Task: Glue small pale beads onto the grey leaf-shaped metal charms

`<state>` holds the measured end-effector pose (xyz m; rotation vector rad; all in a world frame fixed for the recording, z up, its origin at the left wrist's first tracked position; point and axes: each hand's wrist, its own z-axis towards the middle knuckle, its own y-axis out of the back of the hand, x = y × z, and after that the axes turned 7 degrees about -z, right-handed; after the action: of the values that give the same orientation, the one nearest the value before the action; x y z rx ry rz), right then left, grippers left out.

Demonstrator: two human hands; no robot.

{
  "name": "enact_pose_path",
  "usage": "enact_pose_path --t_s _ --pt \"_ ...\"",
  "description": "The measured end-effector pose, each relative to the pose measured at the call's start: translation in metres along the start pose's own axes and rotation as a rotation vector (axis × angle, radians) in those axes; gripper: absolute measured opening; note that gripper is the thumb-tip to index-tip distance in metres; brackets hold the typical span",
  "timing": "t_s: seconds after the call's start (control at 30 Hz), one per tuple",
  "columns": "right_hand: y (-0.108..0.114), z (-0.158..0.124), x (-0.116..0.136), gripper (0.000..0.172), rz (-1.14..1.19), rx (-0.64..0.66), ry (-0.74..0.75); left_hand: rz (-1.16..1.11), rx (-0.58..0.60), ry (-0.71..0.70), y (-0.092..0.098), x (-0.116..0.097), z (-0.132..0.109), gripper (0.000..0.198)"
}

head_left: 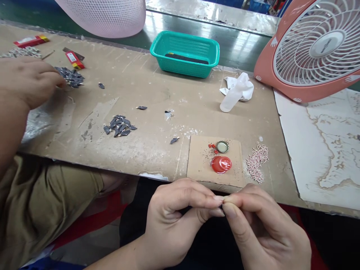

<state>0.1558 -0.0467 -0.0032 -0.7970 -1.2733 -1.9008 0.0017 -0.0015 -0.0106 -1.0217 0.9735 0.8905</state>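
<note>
At a tan cardboard-covered table [146,84], bare left hand [176,219] and right hand [270,228] pinch a tiny, half-hidden dark piece [221,206], seemingly fine handwork needing steadiness.

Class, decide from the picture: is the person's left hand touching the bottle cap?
Apart: the head view shows cardboard between the left hand and the bottle cap.

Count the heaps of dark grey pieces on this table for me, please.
2. The nearer heap lies left of the cardboard square; the farther heap lies farther left, beside a co-worker's hand, which may hide part of it.
</note>
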Motion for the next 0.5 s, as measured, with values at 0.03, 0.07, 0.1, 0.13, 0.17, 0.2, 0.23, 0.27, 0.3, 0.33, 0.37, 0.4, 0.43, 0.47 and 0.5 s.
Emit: enact_pose_path --t_s 0.03,0.07,0.1,0.13,0.17,0.2,0.23,0.27,0.3,0.33,0.37,0.4,0.43,0.47,0.5 --pt "0.000 -0.001 0.000 0.015 -0.005 -0.002 0.003 0.017 0.005 -0.013 0.000 0.000 0.000 0.024" --pt "0.000 -0.001 -0.001 0.015 -0.009 0.000 0.009 0.028 0.008 -0.023 0.001 0.001 0.000 0.024" --pt "0.000 -0.001 -0.002 0.015 -0.014 0.008 0.018 0.035 0.011 -0.030 0.001 0.001 0.000 0.024" --pt "0.000 -0.002 -0.004 0.015 -0.015 0.023 0.031 0.034 0.014 -0.036 0.002 0.002 0.000 0.024" --pt "0.001 -0.002 -0.006 0.015 -0.011 0.045 0.038 0.029 0.021 -0.040 0.003 0.003 0.000 0.024" --pt "0.002 -0.002 -0.008 0.015 -0.001 0.063 0.041 0.022 0.027 -0.044 0.004 0.004 0.000 0.023" --pt "0.003 -0.002 -0.010 0.016 0.013 0.072 0.046 0.016 0.032 -0.050 0.005 0.005 0.000 0.023" --pt "0.003 -0.002 -0.012 0.017 0.026 0.070 0.051 0.013 0.034 -0.056 0.006 0.006 0.000 0.024" --pt "0.004 -0.003 -0.013 0.018 0.036 0.060 0.058 0.013 0.036 -0.067 0.008 0.007 0.000 0.026" --pt "0.004 -0.003 -0.015 0.020 0.042 0.045 0.073 0.015 0.040 -0.083 0.009 0.007 0.000 0.027" --pt "0.004 -0.004 -0.015 0.023 0.042 0.034 0.092 0.020 0.044 -0.098 0.010 0.008 0.000 0.029" --pt "0.005 -0.005 -0.016 0.025 0.040 0.031 0.112 0.028 0.050 -0.109 0.010 0.008 0.000 0.029" --pt "0.004 -0.006 -0.016 0.027 0.040 0.028 0.128 0.037 0.056 -0.115 0.011 0.007 0.000 0.029" --pt "0.004 -0.006 -0.016 0.028 0.040 0.023 0.144 0.048 0.063 -0.117 0.011 0.006 0.000 0.028" --pt "0.004 -0.006 -0.016 0.029 0.040 0.022 0.160 0.058 0.069 -0.116 0.011 0.005 0.000 0.026"
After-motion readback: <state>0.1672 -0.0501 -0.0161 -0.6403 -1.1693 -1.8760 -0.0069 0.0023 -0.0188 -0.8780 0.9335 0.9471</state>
